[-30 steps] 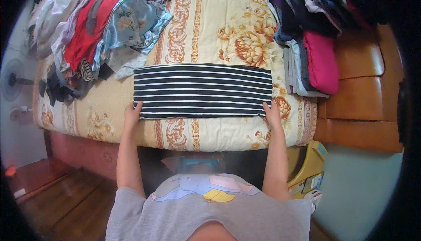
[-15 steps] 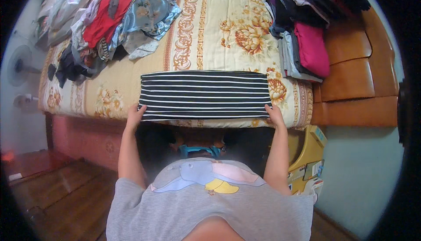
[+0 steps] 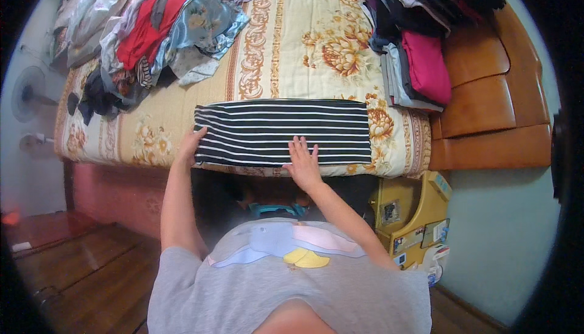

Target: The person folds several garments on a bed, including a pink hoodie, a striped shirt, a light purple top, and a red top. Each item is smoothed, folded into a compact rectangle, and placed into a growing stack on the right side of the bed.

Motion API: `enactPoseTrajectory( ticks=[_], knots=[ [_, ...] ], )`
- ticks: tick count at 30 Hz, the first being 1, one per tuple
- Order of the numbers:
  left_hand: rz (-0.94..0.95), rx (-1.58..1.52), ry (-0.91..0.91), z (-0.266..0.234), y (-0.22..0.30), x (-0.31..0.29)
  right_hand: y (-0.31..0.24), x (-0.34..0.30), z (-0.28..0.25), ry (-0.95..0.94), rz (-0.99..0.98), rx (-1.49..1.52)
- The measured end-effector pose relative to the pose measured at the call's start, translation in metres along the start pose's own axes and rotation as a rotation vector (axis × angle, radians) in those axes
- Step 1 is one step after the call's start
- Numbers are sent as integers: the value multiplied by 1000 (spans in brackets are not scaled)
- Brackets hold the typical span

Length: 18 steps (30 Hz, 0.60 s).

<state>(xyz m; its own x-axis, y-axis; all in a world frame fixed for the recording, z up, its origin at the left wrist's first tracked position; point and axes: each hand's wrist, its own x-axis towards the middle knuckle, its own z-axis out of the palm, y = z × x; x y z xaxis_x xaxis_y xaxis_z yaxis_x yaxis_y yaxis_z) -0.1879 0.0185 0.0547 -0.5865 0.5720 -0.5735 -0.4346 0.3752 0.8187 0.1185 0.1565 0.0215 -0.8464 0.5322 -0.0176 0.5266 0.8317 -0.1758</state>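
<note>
A black garment with white stripes [image 3: 255, 121], folded into a long rectangle, lies flat along the near edge of the bed. My left hand [image 3: 191, 144] is at its left edge, thumb over the fabric and the other fingers partly hidden, closed on that edge. Right of the garment's middle, my right hand [image 3: 302, 162] rests on its lower part, palm down with the fingers stretched out. The fabric shows slight waves near the left end.
A patterned bedspread [image 3: 267, 60] covers the bed. Loose clothes [image 3: 152, 36] are heaped at the far left. Folded clothes [image 3: 426, 69] are stacked at the right beside a brown leather headboard [image 3: 486, 109]. A yellow cabinet [image 3: 420, 212] stands below it.
My right hand has left the garment's right corner and moved left onto its lower middle, opening flat. My left hand has shifted slightly up the left edge.
</note>
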Motion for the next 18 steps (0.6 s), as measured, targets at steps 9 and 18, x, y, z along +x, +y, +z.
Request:
enactPoseTrajectory(
  ticks=[9, 18],
  knots=[
    [145, -74, -295, 140, 86, -69, 0, -22, 23, 131, 23, 674],
    [330, 327, -327, 312, -2, -20, 147, 66, -40, -247, 280, 2204]
  ],
)
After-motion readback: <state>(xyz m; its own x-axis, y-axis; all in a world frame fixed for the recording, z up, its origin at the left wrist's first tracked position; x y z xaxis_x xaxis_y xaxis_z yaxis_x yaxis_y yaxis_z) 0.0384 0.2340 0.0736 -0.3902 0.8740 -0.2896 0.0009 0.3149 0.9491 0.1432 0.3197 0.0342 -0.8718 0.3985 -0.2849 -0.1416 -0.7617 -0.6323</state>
